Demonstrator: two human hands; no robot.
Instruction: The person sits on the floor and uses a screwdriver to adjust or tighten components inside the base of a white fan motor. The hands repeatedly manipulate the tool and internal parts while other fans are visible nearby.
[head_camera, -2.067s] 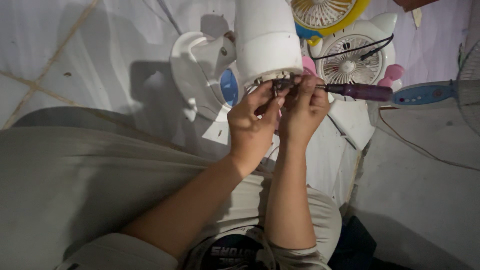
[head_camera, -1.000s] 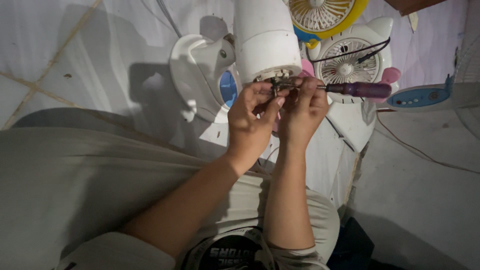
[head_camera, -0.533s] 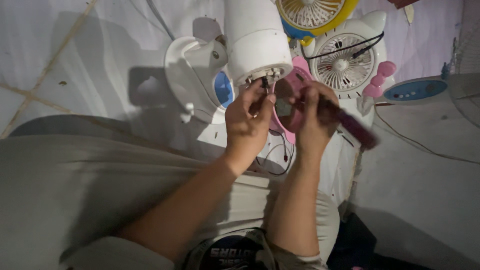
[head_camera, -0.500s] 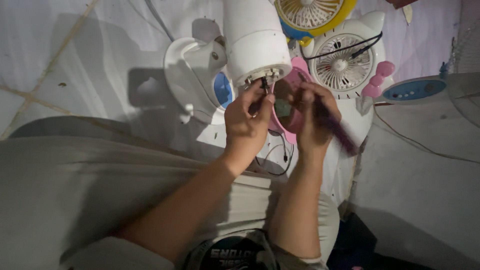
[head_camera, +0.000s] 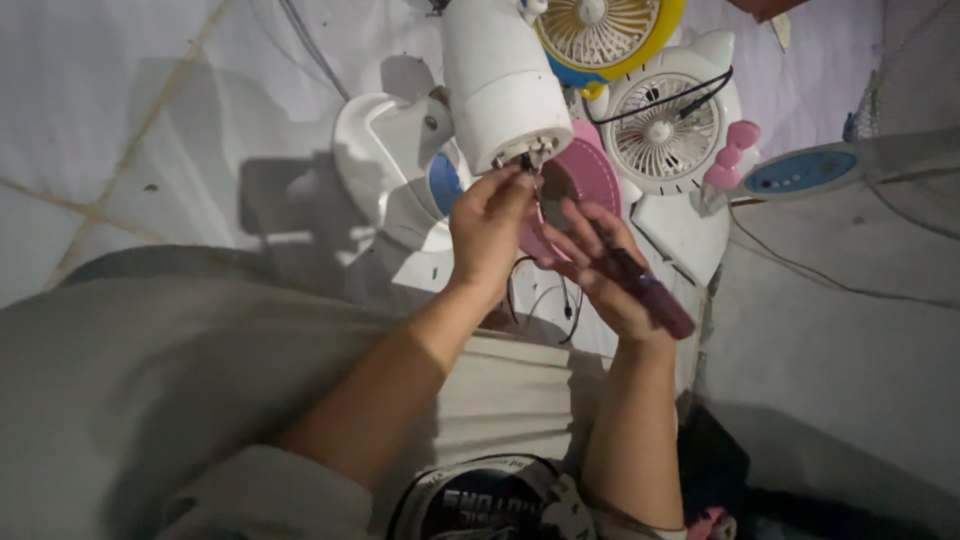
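1. While you sit over the tiled floor (head_camera: 120, 120), the white fan housing (head_camera: 503, 80) stands tilted toward you at far centre, its open end facing your hands so the small parts there can be reached.
2. Behind it, far right, lie a yellow-rimmed fan (head_camera: 600, 30), a white fan with a pink bow (head_camera: 665, 130) and a blue control panel (head_camera: 800, 172).
3. Your left hand (head_camera: 487, 232) pinches the small metal fitting (head_camera: 530, 155) at the housing's open end, steadying it.
4. Your right hand (head_camera: 600, 265) has its fingers loosely spread, the purple-handled screwdriver (head_camera: 645, 295) resting across the palm, just right of the housing.
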